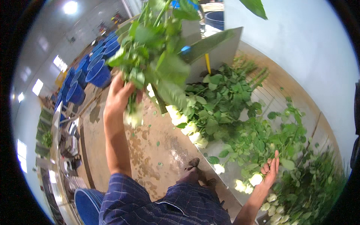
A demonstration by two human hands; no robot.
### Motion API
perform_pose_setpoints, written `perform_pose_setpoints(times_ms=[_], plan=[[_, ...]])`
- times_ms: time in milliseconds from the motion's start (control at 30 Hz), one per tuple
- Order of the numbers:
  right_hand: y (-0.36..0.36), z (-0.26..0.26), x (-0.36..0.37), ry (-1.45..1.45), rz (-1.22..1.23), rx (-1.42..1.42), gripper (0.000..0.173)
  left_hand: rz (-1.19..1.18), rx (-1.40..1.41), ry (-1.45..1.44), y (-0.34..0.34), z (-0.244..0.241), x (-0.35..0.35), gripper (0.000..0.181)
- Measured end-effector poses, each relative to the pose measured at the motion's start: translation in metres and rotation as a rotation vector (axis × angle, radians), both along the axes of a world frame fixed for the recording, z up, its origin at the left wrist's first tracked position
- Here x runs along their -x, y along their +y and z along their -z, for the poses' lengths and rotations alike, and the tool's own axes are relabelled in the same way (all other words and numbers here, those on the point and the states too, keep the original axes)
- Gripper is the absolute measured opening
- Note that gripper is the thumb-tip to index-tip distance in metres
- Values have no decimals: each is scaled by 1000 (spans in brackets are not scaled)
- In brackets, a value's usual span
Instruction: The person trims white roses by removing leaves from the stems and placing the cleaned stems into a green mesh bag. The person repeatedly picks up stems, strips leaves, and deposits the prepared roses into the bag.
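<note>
My left hand [119, 91] is raised and closed around leafy green stems [154, 56], partly blurred. A white rose [133, 118] hangs head down below that grip. Out to the right, my right hand [271, 170] has its fingers extended and grips nothing that I can see. Beside its palm is a white rose bloom [256, 179], whose contact with the hand I cannot tell. Loose leafy rose stems [261, 137] lie around it on a metal table [220, 152]. Farther along, a thicker pile of roses [216, 107] has white heads [189, 128] over the table edge.
Grey upright panels [222, 53] stand beyond the pile, with a yellow strip [207, 63] at one. More white roses [274, 208] lie near right. Blue buckets [98, 73] line the left; another blue bucket [88, 206] is near. Leaves dot the wet floor [152, 157].
</note>
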State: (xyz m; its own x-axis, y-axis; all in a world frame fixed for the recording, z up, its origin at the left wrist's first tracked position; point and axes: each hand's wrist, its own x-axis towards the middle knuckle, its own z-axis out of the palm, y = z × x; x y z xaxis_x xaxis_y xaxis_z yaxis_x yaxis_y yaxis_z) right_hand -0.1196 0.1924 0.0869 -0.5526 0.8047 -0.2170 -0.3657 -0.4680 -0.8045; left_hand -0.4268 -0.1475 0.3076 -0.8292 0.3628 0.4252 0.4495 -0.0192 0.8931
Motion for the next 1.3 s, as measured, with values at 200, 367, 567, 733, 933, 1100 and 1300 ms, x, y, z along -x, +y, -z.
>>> perform_pose_setpoints(times_ms=[200, 367, 567, 733, 933, 1100, 1300], plan=[[20, 48, 31, -108, 32, -49, 45, 15, 282, -22, -20, -27, 137, 18], [42, 96, 33, -175, 20, -23, 40, 307, 399, -214, 3, 30, 254, 18], [-17, 53, 86, -634, 227, -8, 49, 116, 834, 130, 5, 198, 357, 54], [-2, 139, 91, -486, 60, -83, 7, -330, 449, 59, -22, 118, 244, 40], [-18, 165, 48, -927, 32, -648, 24, 536, -629, -84, -26, 91, 105, 20], [1, 103, -5, -1174, 676, -760, 28, 637, 200, -272, 76, 142, -7, 16], [17, 138, -67, -1248, 123, -516, 23, 1049, 297, -741, 227, 278, -108, 20]])
